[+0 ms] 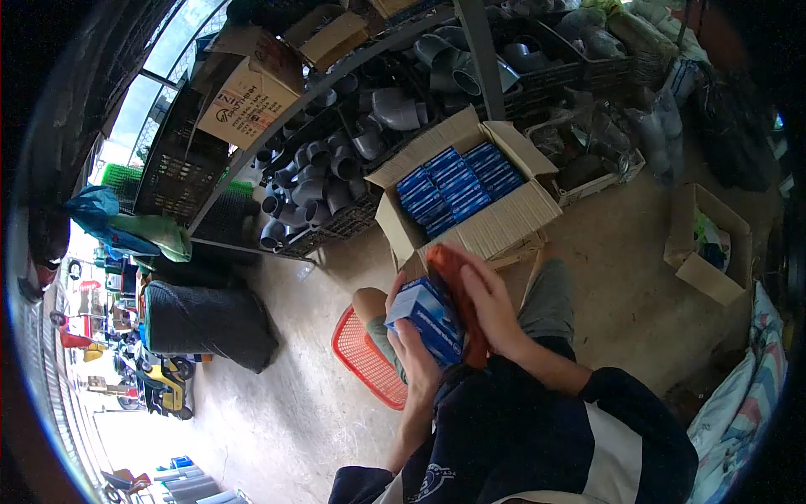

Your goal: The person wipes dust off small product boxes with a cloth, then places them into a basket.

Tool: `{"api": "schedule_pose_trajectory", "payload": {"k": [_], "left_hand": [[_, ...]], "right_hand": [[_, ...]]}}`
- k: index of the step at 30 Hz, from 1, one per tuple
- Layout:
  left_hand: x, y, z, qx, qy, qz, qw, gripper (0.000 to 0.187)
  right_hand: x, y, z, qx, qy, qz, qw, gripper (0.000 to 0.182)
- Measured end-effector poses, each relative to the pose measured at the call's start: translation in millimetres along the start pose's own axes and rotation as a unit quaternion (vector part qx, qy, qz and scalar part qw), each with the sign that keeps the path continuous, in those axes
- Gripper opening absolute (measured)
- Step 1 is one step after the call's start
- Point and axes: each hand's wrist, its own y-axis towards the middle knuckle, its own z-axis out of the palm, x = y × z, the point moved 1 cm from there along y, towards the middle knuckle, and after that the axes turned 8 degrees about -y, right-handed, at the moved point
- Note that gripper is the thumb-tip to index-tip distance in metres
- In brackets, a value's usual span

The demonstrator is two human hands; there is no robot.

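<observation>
My left hand [411,349] is wrapped round a small blue and white box [431,317] held over my lap. On the other side my right hand [491,309] is closed on a reddish-brown cloth [460,290], which lies along the side of the blue box. Just beyond my hands stands an open cardboard carton [512,223], its flaps folded out. Inside it are rows of similar blue boxes [455,185]. A red plastic basket [366,361] is on the floor beside my left leg, partly hidden by it.
Behind the carton, shelf crates hold many grey pipe elbows [395,109]. A smaller open carton [712,244] stands on the floor to the right. At left are a dark wrapped roll [206,323] and a metal shelf post [480,63] rises behind the carton.
</observation>
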Motion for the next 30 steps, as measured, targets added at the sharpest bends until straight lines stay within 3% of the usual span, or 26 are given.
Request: {"api": "schedule_pose_trajectory", "payload": {"k": [3,4,7,11,14,16,17,19,21,23,25,27,30], "left_hand": [[3.4,2.8,-8.6,-0.054,-0.044,-0.080,0.994,0.071],[4.8,7.3,-5.2,-0.085,-0.072,-0.083,0.990,0.070],[0.4,13.6,-7.9,-0.045,-0.031,-0.061,0.997,0.069],[-5.5,1.3,6.5,-0.027,0.033,0.030,0.999,0.066],[-1.4,-8.0,2.0,-0.009,0.115,0.087,0.990,0.078],[2.1,-20.0,4.3,-0.004,0.141,0.110,0.984,0.089],[1.4,-21.1,4.4,0.026,0.150,0.107,0.983,0.091],[-0.4,-22.5,2.8,0.084,0.167,0.104,0.977,0.095],[4.7,-15.9,-4.0,0.064,0.156,0.100,0.981,0.102],[6.9,-11.0,-11.0,0.027,0.122,0.091,0.988,0.106],[-3.4,-4.7,-4.7,0.007,-0.008,0.017,1.000,0.098],[3.7,-1.0,-5.7,0.001,-0.218,-0.020,0.976,0.087],[-1.0,4.5,-5.9,-0.008,-0.136,-0.074,0.988,0.078]], "right_hand": [[-0.8,-5.7,-5.0,-0.016,-0.151,-0.202,0.968,0.042],[7.9,-19.3,-7.9,0.072,-0.241,-0.197,0.948,0.043],[13.8,-33.6,12.2,0.187,-0.470,-0.361,0.783,0.046],[13.9,-30.3,12.8,0.138,-0.377,-0.277,0.873,0.049],[15.6,-26.4,18.1,0.089,-0.228,-0.205,0.948,0.047],[11.6,-18.3,15.6,0.083,-0.067,-0.076,0.991,0.046],[7.2,-13.6,13.7,0.079,0.016,-0.008,0.997,0.046],[-8.0,-3.2,-1.9,0.107,0.035,0.041,0.993,0.047],[-10.3,-0.8,-10.6,0.131,0.073,0.126,0.981,0.048],[-2.1,-6.3,-9.1,0.079,0.150,0.192,0.967,0.047],[0.4,-8.7,-13.2,0.058,0.201,0.231,0.950,0.050],[2.7,-12.7,-7.7,0.081,0.190,0.148,0.967,0.050],[-5.7,-17.8,-2.1,0.093,0.073,0.035,0.992,0.052]]}}
